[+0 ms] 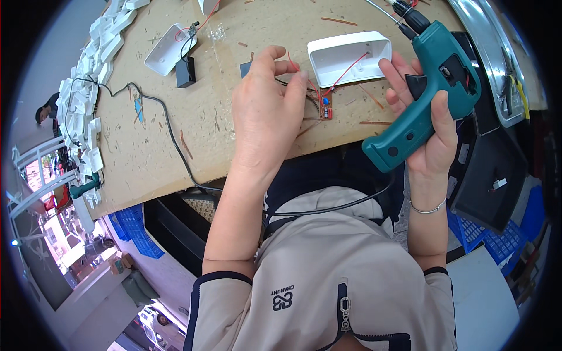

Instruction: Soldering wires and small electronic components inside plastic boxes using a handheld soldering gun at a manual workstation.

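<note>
My right hand (pixel 432 153) holds a teal soldering gun (pixel 453 52) with a black trigger and a thin metal feed tube near its nose. The thumb lies on the handle and the fingers reach past the trigger, loosely curled. My left hand (pixel 262 111) is closed in a pinch at a thin red wire (pixel 289 57), above the table. Just right of its fingertips lies a small circuit board (pixel 326 110) with a blue component, red and black wires running to it. Behind the board stands a white plastic housing (pixel 349 55), open toward me, with a red wire inside.
On the worktable (pixel 205 117), another white housing (pixel 168 50) lies beside a black box (pixel 185 72) with wires. Many white housings (pixel 96 70) are heaped along the left edge. A black cable (pixel 167 126) crosses the table. Black trays (pixel 489 175) stand at right.
</note>
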### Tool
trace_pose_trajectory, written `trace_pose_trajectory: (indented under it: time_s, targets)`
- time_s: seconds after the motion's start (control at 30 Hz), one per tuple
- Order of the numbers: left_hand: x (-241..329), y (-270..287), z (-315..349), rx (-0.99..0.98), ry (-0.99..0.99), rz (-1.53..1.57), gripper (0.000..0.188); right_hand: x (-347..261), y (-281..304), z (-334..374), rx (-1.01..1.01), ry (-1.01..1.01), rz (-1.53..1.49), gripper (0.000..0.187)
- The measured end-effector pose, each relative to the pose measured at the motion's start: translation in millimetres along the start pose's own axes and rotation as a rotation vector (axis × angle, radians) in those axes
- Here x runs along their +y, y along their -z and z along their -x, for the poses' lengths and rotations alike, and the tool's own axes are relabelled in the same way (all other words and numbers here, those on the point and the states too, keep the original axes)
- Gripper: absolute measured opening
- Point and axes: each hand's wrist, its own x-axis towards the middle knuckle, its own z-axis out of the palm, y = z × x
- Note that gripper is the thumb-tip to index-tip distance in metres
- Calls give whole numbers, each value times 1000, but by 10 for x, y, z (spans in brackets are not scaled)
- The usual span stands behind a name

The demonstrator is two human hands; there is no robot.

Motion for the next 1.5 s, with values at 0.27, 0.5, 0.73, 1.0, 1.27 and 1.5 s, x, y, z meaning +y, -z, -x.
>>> trace_pose_trajectory:
  time_s: [0.27,0.5,0.73,1.0,1.27,1.5]
  targets:
    - [-64,-29,80,86,11,603,15,48,-134,75,58,5,-26,51]
    - [-32,-176,43,215,-894,-135,22,99,-215,149,48,-15,-6,52]
    - [25,-170,-54,196,-903,-296,15,100,-194,114,5,2,80,52]
    - [72,-264,-181,288,-843,-312,6,92,-211,109,14,7,117,53]
    - [61,-359,-232,261,-763,-199,5,-59,-138,312,-30,73,217,61]
    - [87,-381,-280,260,-733,-199,5,-206,-87,804,125,218,614,75]
